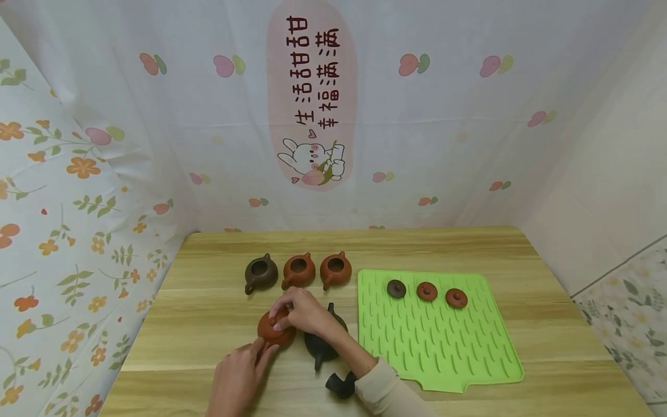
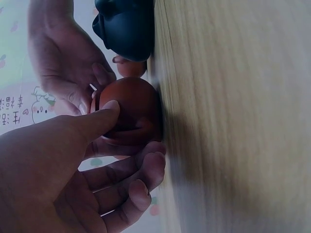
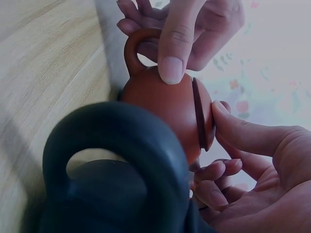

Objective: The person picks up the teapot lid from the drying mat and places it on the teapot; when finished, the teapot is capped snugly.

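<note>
My left hand [image 1: 237, 373] grips a reddish-brown clay teapot [image 3: 158, 104] at its handle side, the thumb pressed on the body and other fingers behind the handle. From above, my right hand [image 1: 303, 311] pinches the knob of the matching teapot lid [image 3: 205, 114] between thumb and fingers. In the right wrist view the lid sits at the pot's mouth, slightly tilted, with a dark gap along its rim. Just right of this pot stands a black teapot [image 1: 316, 346], partly covered by my right forearm; its handle looms large in the right wrist view.
Behind stand three lidless teapots: a dark brown one [image 1: 268, 273] and two reddish ones [image 1: 308, 277] [image 1: 344, 275]. A green mat [image 1: 432, 347] on the right bears one dark lid [image 1: 396, 288] and two reddish lids [image 1: 427, 291] [image 1: 456, 298]. A black curved object [image 1: 340, 387] is beside my right sleeve.
</note>
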### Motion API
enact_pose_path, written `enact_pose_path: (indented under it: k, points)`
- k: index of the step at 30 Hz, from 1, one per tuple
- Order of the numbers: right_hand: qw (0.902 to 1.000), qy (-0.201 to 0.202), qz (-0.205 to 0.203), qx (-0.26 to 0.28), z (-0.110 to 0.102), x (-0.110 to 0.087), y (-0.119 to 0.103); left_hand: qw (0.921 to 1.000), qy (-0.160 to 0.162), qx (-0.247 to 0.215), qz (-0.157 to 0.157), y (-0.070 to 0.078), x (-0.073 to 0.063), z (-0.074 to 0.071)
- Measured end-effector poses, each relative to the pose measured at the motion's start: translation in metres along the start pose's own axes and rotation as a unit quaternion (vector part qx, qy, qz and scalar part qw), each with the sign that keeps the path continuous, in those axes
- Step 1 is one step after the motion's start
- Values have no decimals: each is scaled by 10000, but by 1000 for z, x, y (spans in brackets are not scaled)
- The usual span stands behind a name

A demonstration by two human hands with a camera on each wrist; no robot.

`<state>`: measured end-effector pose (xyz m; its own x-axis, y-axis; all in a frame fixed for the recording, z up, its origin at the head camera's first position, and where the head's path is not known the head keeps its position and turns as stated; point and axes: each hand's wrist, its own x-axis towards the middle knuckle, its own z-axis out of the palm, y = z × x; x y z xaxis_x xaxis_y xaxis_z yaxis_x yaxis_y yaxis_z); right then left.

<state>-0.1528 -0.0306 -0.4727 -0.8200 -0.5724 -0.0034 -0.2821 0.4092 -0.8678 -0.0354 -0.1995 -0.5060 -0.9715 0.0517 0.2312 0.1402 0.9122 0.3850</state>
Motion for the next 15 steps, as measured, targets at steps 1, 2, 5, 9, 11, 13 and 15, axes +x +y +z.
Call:
enact_pose_path:
  k: [1,2,5,9,11,13,15]
  points:
    - [10000,-8,1,-9,0,0,0,10000,60,-31,29,-2,0,2]
    - [10000,-9,-1,-21,0,0,0,9997,208,-45,97,-6,-1,8]
    - [10000,-25,17,-29,0,0,0,9985,479,-73,243,-13,-2,18]
    - [10000,-37,45,-67,-1,0,0,9985,487,-42,265,-13,-2,18]
    - [9999,-27,59,-85,0,0,0,9992,352,-14,189,-11,-2,15]
    - [9999,6,89,-74,0,0,0,9997,200,-39,107,-7,-1,9]
    - [9999,47,116,-47,1,-1,1,9995,257,40,158,-10,-2,13]
